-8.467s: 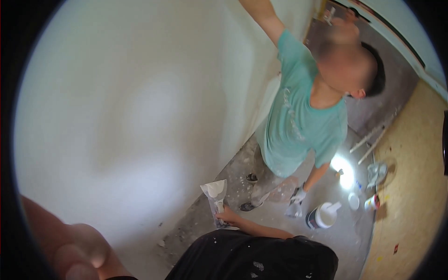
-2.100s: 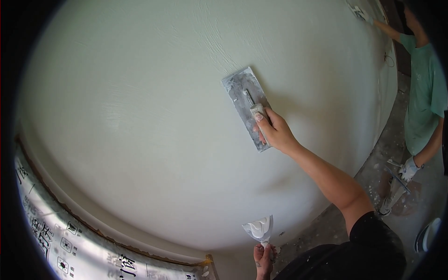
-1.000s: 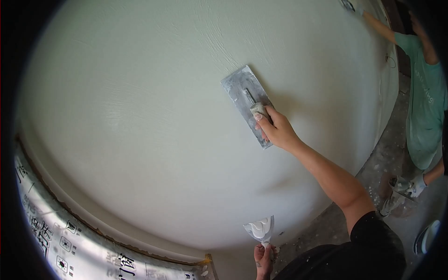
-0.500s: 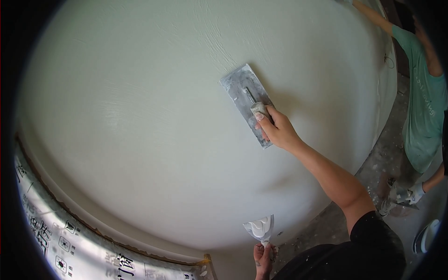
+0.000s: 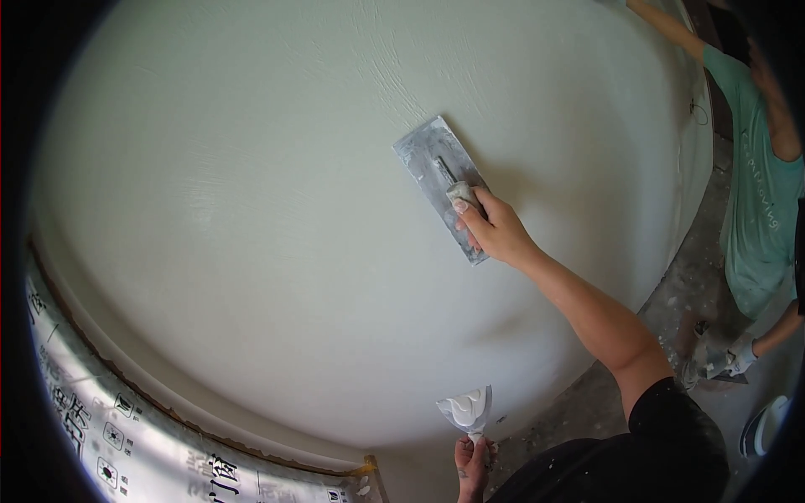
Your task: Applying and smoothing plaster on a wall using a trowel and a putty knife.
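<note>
My right hand is closed round the handle of a rectangular plastering trowel. The trowel's metal blade, smeared with grey-white residue, lies against or very close to the pale wall; its face toward the wall is hidden. Low in the picture, my left hand grips a putty knife by its handle, blade up. A thick dollop of white putty sits on that blade. Above the trowel, fine ridges run through the wall's white coat.
A co-worker in a green shirt stands at the right, one arm raised to the wall, the lower gloved hand by a flat tool. Printed plastic film covers the lower left beyond a wall edge. The grey floor is spattered white.
The trowel and my right hand have shifted very slightly left. My left hand stays put with the putty knife. The co-worker's body and lower hand have moved a little.
</note>
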A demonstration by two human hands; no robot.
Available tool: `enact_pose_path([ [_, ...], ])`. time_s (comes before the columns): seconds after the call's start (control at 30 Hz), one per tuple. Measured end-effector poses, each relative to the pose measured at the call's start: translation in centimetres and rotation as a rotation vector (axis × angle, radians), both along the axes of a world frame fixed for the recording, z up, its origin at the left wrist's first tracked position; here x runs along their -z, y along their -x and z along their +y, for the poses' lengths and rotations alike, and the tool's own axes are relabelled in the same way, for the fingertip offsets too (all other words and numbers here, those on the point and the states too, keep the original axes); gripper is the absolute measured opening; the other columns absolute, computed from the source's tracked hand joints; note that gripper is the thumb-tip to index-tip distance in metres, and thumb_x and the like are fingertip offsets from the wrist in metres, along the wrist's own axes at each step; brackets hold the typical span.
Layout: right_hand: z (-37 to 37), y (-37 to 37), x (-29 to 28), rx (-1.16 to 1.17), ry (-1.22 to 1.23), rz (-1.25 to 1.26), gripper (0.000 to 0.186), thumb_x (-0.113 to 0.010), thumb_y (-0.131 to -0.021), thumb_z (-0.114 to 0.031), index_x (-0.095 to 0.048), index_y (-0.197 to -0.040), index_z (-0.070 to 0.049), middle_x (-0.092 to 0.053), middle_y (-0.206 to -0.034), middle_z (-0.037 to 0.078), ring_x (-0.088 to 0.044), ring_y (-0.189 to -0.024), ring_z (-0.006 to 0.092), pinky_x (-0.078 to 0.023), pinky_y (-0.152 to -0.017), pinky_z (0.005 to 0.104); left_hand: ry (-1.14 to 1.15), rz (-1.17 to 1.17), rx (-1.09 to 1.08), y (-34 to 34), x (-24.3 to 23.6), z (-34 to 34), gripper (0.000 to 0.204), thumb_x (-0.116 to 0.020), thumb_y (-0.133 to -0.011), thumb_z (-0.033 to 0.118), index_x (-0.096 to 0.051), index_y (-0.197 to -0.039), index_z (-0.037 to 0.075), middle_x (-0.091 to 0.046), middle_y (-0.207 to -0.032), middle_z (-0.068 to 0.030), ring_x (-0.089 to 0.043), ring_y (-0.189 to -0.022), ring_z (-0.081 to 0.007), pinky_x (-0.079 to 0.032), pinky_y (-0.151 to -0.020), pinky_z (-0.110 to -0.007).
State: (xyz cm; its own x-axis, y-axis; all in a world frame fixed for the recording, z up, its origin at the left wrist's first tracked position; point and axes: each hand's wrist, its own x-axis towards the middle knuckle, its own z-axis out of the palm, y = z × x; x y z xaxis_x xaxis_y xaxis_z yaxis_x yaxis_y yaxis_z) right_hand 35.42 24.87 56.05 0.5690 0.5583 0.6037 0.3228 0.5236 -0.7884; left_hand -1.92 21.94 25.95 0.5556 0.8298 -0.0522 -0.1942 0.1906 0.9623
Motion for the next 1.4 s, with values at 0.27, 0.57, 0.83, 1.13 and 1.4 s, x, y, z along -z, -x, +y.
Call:
enact_pose_path([
  [0.27, 1.0, -0.5, 0.4, -0.076, -0.094, 0.085, 0.033, -0.056, -0.1, -0.036, -0.055, -0.094, -0.004, -0.06, -0.073, 0.001, -0.052, -0.053, 0.0085, -0.043, -0.049, 0.0271, -0.002, 0.008, -0.021, -0.4, -0.2, 0.2, 0.014, -0.056, -0.097, 0.008, -0.047, -0.108, 0.004, -0.065, -0.089, -0.0122, -0.062, -0.07, -0.0183, -0.053, -0.056, -0.031],
  [0.57, -1.3, -0.4, 0.8, -0.109, -0.109, 0.046, 0.031, -0.052, -0.102, -0.034, -0.056, -0.096, -0.003, -0.061, -0.075, 0.002, -0.052, -0.053, 0.0074, -0.042, -0.048, 0.0249, 0.037, 0.017, -0.053, -1.0, -1.2, -0.7, 0.015, -0.056, -0.097, 0.008, -0.047, -0.107, 0.005, -0.064, -0.088, -0.0123, -0.062, -0.068, -0.0183, -0.052, -0.056, -0.03],
  [0.83, -10.4, -0.2, 15.2, -0.872, -0.074, 0.449, 0.052, -0.035, -0.103, -0.05, -0.056, -0.105, -0.003, -0.06, -0.071, 0.011, -0.052, -0.044, 0.0129, -0.041, -0.039, 0.027, 0.053, 0.038, -0.031, -0.8, -2.2, -1.0, 0.016, -0.057, -0.095, 0.006, -0.046, -0.107, 0.005, -0.063, -0.084, -0.011, -0.06, -0.065, -0.017, -0.05, -0.054, -0.028],
  [1.13, -17.1, 5.2, 27.4, -1.065, -0.019, 0.695, 0.06, -0.035, -0.1, -0.059, -0.057, -0.104, -0.004, -0.059, -0.069, 0.011, -0.052, -0.043, 0.0126, -0.041, -0.038, 0.0256, -0.061, 0.187, 0.051, -2.4, -5.8, 0.3, 0.015, -0.062, -0.093, 0.009, -0.054, -0.103, 0.001, -0.058, -0.073, -0.005, -0.054, -0.056, -0.0133, -0.046, -0.05, -0.027],
  [1.4, -22.8, 10.5, 28.6, -0.523, 0.73, 0.038, 0.027, -0.052, -0.1, -0.031, -0.059, -0.1, -0.004, -0.066, -0.079, 0.003, -0.06, -0.059, 0.0114, -0.048, -0.056, 0.0269, -0.085, 0.239, 0.026, -2.8, -6.4, -0.1, 0.017, -0.066, -0.093, 0.016, -0.061, -0.091, 0.0, -0.054, -0.062, -0.0014, -0.05, -0.049, -0.0102, -0.039, -0.046, -0.025],
])
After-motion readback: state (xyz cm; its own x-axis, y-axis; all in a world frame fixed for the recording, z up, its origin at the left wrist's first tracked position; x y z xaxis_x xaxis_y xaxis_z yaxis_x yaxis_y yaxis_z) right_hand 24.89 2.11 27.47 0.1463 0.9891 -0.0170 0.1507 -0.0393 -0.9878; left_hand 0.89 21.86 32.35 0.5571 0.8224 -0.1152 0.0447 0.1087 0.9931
